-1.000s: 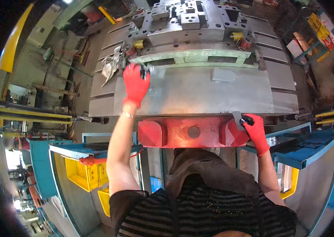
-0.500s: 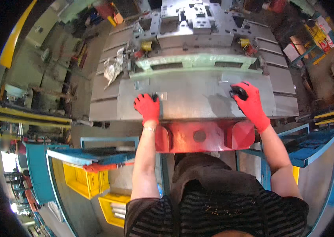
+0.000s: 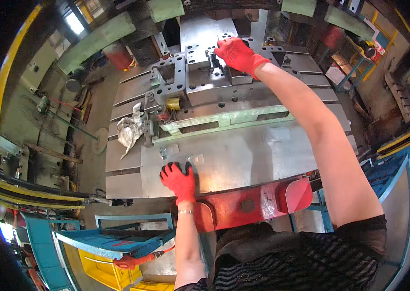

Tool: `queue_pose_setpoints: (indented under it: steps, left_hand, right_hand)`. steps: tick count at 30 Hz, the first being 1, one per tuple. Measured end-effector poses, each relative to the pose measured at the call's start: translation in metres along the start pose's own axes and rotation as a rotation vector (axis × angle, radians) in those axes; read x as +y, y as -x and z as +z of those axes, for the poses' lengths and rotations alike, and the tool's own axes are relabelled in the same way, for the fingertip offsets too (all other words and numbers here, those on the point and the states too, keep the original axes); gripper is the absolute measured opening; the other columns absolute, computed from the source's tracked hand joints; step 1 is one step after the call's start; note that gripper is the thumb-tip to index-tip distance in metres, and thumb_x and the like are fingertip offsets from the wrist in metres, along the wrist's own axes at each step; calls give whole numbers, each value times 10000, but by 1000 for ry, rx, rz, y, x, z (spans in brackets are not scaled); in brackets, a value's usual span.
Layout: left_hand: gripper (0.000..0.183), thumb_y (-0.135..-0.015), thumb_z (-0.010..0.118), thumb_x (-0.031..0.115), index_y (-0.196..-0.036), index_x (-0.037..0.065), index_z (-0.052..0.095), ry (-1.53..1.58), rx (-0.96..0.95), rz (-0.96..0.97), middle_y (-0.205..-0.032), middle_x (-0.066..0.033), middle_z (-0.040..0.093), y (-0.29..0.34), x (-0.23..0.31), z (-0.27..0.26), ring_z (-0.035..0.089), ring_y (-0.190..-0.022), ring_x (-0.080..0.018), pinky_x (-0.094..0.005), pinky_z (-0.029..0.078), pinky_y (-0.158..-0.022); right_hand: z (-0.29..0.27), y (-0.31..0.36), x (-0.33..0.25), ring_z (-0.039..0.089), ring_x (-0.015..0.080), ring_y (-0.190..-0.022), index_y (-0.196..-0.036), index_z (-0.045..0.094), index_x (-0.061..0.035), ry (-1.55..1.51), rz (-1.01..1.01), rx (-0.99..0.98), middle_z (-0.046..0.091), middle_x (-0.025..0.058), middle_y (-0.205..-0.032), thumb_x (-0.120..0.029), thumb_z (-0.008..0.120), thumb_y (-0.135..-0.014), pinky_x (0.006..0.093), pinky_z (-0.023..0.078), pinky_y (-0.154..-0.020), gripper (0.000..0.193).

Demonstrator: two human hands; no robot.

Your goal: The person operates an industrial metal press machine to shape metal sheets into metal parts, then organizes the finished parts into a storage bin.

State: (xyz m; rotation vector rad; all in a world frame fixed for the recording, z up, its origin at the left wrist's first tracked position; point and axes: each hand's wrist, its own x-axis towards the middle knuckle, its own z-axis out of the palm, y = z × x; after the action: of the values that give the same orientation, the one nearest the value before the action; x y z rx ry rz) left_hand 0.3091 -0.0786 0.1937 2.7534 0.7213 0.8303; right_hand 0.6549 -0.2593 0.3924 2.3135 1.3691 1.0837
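My left hand [image 3: 179,183], in a red glove with dark fingertips, lies with fingers spread on the smooth metal plate [image 3: 229,165] near its front edge. Small clear flat pieces [image 3: 170,151] lie on the plate just beyond it. My right arm stretches far forward. Its red-gloved right hand [image 3: 238,54] is over the steel die block [image 3: 200,80], next to the dark fitting [image 3: 215,67] in its middle. Those fingers are curled and point down; whatever they hold is hidden under the glove.
A pale green bar [image 3: 229,119] with slots crosses in front of the die. A crumpled cloth [image 3: 129,130] and a yellow cylinder [image 3: 172,103] are at its left. Below the plate is a red bracket [image 3: 248,206]. Blue-framed shelves [image 3: 117,242] and yellow bins [image 3: 103,271] stand nearer.
My right hand has moved forward from above the plate's right side to the die block. My left hand stays on the plate. The view has shifted to show more of the far machine.
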Motion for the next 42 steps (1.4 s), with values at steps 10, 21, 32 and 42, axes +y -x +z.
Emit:
queue_pose_setpoints:
  steps: [10, 21, 32, 42]
  left_hand:
    - [418, -714, 675, 214, -1065, 32, 540, 171, -51, -132, -1153, -161, 508, 66, -62, -45, 411, -1136, -378, -491, 312, -969]
    - [260, -717, 655, 115, -955, 43, 578, 247, 60, -88, -1039, -146, 555, 72, -43, -54, 478, -1033, -356, -468, 342, -937]
    - [324, -743, 657, 122, -1038, 24, 567, 301, 70, -142, -1105, -158, 546, 99, -52, -63, 462, -1092, -339, -447, 342, -957]
    - [308, -840, 594, 143, -1109, -6, 579, 388, 23, -696, -992, -124, 632, 249, -180, -20, 589, -849, -244, -354, 474, -737]
  right_hand:
    - [9, -18, -1, 627, 206, -702, -748, 602, -88, 64, -175, -44, 602, 68, -780, -146, 614, -687, 343, 490, -604, 85]
    - [11, -29, -3, 645, 281, -732, -807, 633, -39, -132, -196, -241, 646, 124, -757, -106, 643, -666, 373, 514, -589, 156]
    - [-65, 34, -8, 569, 337, -975, -982, 616, -55, -346, 181, -240, 603, 169, -1010, -169, 591, -777, 428, 455, -810, 235]
    - [-142, 506, -158, 599, 314, -907, -1044, 618, -10, -803, 1426, -48, 637, 178, -956, -116, 620, -796, 370, 449, -826, 270]
